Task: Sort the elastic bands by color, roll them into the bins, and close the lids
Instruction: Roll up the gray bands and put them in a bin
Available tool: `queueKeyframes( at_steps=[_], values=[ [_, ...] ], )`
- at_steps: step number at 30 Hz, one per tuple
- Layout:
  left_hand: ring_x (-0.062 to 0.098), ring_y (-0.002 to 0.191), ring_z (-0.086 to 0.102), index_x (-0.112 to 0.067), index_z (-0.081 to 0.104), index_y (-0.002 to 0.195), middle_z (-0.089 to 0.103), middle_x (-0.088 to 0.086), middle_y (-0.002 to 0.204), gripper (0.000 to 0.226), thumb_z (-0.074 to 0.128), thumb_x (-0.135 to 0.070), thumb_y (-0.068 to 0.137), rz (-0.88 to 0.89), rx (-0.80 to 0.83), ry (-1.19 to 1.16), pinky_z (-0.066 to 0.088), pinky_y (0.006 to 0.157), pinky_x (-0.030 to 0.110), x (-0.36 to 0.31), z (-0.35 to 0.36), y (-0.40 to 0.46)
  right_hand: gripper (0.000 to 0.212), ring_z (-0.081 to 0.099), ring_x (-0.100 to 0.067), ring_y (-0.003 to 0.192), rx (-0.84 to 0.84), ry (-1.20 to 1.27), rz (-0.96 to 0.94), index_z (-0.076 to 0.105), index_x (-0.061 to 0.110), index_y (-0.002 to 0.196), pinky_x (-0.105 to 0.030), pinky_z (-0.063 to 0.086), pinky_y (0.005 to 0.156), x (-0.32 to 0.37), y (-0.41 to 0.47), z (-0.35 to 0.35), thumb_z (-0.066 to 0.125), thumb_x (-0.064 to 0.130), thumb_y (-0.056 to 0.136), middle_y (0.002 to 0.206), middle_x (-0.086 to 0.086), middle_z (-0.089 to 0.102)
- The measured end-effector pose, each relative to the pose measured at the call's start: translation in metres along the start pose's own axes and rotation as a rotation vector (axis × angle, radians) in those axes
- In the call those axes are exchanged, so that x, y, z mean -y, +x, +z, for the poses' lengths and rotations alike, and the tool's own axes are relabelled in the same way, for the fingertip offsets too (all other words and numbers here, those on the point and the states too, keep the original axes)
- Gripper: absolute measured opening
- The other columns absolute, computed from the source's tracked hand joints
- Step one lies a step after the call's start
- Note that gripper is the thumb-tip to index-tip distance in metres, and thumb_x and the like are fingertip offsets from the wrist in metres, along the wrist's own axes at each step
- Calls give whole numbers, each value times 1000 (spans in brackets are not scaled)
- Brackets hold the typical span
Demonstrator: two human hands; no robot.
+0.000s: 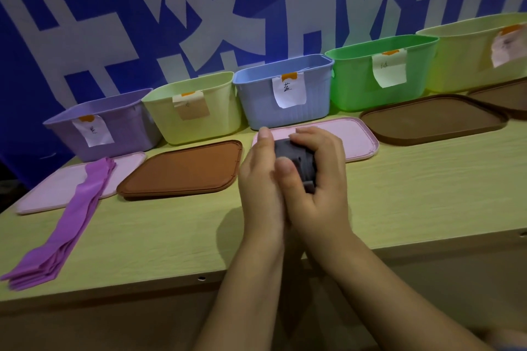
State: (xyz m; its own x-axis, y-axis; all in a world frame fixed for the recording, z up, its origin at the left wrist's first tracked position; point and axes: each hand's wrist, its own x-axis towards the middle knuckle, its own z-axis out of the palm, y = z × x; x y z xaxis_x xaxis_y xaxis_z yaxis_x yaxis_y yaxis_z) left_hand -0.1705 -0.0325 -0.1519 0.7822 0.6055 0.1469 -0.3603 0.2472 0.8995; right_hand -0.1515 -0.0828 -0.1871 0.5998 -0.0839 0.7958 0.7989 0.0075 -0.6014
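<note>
On the far left of the table (399,179), a bunch of purple bands (68,222) lies flat. Its top end rests on a pink lid (42,194), in front of the purple bin (125,134). These bands are not rolled yet, so I think they come after this one.

Next comes a pale yellow bin (199,122) with a brown lid (182,168) lying in front of it. Then the blue bin (273,105) stands open, with a second pink lid (356,137) in front.

In the middle, both hands hold one small dark roll (296,157) just above that pink lid. The left hand (259,179) is cupped against its side. The right hand (316,179) curls its fingers over the top and pinches it tight. The roll looks dark blue-gray, so the blue bin just behind it seems the right home, but the light is dim.

To do this well, keep squeezing so the roll does not spring open. Tuck in the loose end at the bottom. Then lift it straight over the bin's rim and set it down low before letting go.

Further right stand a green bin (356,88) and a big yellow bin (467,60), with another brown lid (427,120) lying flat. No lid is on yet.
</note>
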Motion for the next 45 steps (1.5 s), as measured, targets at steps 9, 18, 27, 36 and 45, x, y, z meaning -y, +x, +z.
queueKeyframes(
  at_steps=[9,18,27,36,45],
  values=[
    [3,55,44,-17,52,63,51,-9,56,22,42,-16,83,579,61,387,36,54,20,2,-7,7,45,65,-25,89,42,455,534,61,22,102,-37,53,64,12,9,4,49,56,75,96,-6,66],
    [11,61,51,-17,60,64,58,-6,60,22,43,-18,79,512,-8,319,42,60,27,-2,-5,36,24,62,-22,78,26,397,573,63,19,82,-42,52,69,5,34,30,43,32,81,77,-3,65],
    [29,82,65,-5,65,95,66,17,85,34,45,-31,89,-241,-75,-203,54,79,36,-29,-30,136,103,35,10,129,950,203,322,12,33,146,-17,36,106,-40,102,51,75,52,67,141,21,32],
    [20,39,59,-6,59,71,61,10,51,43,33,-30,96,-483,-231,-298,49,43,21,-103,-15,176,79,42,9,113,919,-41,231,39,29,137,-2,34,87,-14,179,92,77,40,68,125,15,46],
    [23,50,60,-3,60,80,60,12,62,32,38,-22,94,-554,-327,-214,51,46,24,-140,-14,193,81,44,11,102,971,-90,285,42,35,130,-1,34,75,13,225,124,68,60,57,109,24,44]
  ],
)
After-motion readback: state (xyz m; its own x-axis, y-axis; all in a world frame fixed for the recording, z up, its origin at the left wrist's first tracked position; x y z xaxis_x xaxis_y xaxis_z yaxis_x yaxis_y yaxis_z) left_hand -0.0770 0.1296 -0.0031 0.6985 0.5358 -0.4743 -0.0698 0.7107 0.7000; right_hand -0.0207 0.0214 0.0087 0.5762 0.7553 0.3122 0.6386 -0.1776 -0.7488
